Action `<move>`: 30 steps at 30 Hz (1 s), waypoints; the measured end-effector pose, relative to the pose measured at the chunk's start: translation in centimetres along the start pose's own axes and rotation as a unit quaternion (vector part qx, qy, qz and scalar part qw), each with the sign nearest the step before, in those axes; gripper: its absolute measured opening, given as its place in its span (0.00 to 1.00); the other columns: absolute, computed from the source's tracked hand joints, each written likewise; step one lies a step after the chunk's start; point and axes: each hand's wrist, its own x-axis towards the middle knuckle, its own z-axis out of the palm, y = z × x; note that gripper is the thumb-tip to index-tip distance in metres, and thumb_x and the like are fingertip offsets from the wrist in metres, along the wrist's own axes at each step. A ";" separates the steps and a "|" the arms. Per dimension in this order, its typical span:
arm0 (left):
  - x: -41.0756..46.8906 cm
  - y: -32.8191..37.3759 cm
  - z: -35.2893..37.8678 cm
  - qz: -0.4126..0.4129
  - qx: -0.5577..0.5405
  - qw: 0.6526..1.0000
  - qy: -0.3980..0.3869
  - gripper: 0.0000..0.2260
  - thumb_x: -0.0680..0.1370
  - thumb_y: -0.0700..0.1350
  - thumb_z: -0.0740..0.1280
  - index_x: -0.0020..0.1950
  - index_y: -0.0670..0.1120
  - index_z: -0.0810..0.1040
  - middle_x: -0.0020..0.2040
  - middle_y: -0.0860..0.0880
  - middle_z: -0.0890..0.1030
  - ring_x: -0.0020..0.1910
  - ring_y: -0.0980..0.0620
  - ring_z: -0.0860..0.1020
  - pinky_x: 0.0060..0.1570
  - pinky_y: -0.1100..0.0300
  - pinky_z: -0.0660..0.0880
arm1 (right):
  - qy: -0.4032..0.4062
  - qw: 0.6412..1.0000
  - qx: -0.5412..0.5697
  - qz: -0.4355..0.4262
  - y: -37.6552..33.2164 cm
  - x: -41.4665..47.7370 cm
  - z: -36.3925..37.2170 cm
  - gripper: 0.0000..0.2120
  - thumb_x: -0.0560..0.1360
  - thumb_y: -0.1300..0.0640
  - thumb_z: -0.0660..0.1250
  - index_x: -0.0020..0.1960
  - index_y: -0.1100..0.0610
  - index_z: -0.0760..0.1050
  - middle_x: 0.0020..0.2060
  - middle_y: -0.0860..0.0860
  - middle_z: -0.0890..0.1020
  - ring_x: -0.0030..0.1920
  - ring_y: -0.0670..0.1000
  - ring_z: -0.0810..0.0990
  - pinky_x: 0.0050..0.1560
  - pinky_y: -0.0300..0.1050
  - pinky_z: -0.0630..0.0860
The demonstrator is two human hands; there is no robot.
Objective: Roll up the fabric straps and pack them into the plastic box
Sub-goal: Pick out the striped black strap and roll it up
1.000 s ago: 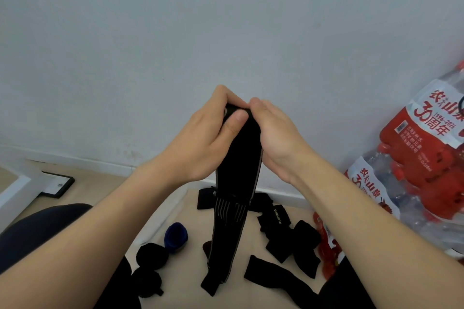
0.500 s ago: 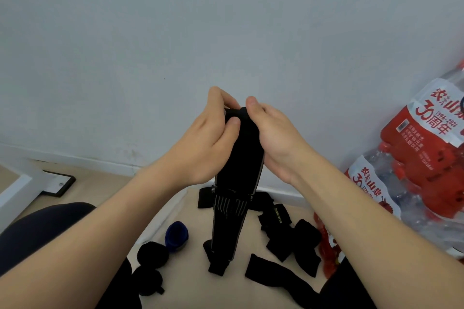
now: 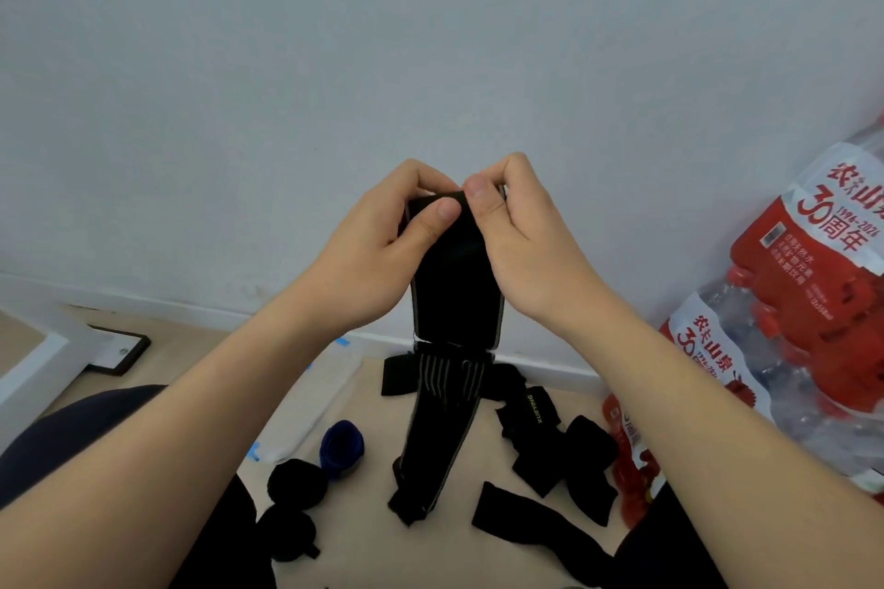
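A long black fabric strap [image 3: 454, 301] with pale edge lines hangs in front of me, its lower end touching the floor. My left hand [image 3: 378, 254] and my right hand [image 3: 521, 249] both pinch its top end, thumbs on the folded edge. On the floor lie two rolled black straps [image 3: 296, 483], a rolled blue strap [image 3: 342, 445] and several loose black straps [image 3: 564, 445]. No plastic box is in view.
Shrink-wrapped packs of water bottles with red labels [image 3: 813, 301] stand against the wall at the right. A white frame and a dark flat plate [image 3: 119, 349] lie at the left. My dark trouser legs fill the lower corners.
The top of the strap has been turned over between my thumbs and fingers, and both hands sit slightly higher. The strap's lower end has lifted and shifted a little on the floor.
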 end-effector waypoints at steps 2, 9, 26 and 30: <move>0.0 0.3 0.3 -0.036 -0.026 0.999 0.011 0.16 0.89 0.53 0.61 0.60 0.42 0.80 0.49 0.42 0.83 0.46 0.49 0.80 0.49 0.47 0.78 | 0.013 0.999 0.011 -0.029 0.2 -0.1 -0.1 0.08 0.89 0.53 0.59 0.58 0.57 0.71 0.45 0.42 0.78 0.44 0.38 0.76 0.51 0.44 0.75; 0.4 0.2 -1.1 -0.048 -0.048 0.998 -0.013 0.11 0.86 0.51 0.67 0.61 0.44 0.79 0.47 0.43 0.83 0.47 0.49 0.82 0.47 0.40 0.81 | 0.006 0.991 0.133 0.017 0.1 -0.3 0.2 0.06 0.80 0.48 0.64 0.56 0.47 0.71 0.44 0.49 0.79 0.44 0.48 0.79 0.45 0.53 0.77; 0.1 0.6 -0.2 -0.030 -0.102 0.994 0.015 0.12 0.89 0.49 0.62 0.61 0.41 0.77 0.43 0.50 0.79 0.40 0.54 0.77 0.39 0.62 0.74 | 0.012 0.996 0.067 -0.054 -0.1 -0.5 0.5 0.07 0.87 0.48 0.59 0.58 0.51 0.70 0.42 0.33 0.79 0.45 0.40 0.79 0.49 0.41 0.76; 0.3 0.6 0.1 -0.085 -0.143 0.986 0.019 0.20 0.88 0.56 0.62 0.61 0.40 0.82 0.49 0.39 0.85 0.48 0.50 0.82 0.48 0.55 0.80 | 0.003 0.990 0.007 -0.139 -0.3 -1.3 0.6 0.05 0.88 0.56 0.59 0.62 0.54 0.68 0.47 0.42 0.80 0.46 0.42 0.80 0.47 0.35 0.74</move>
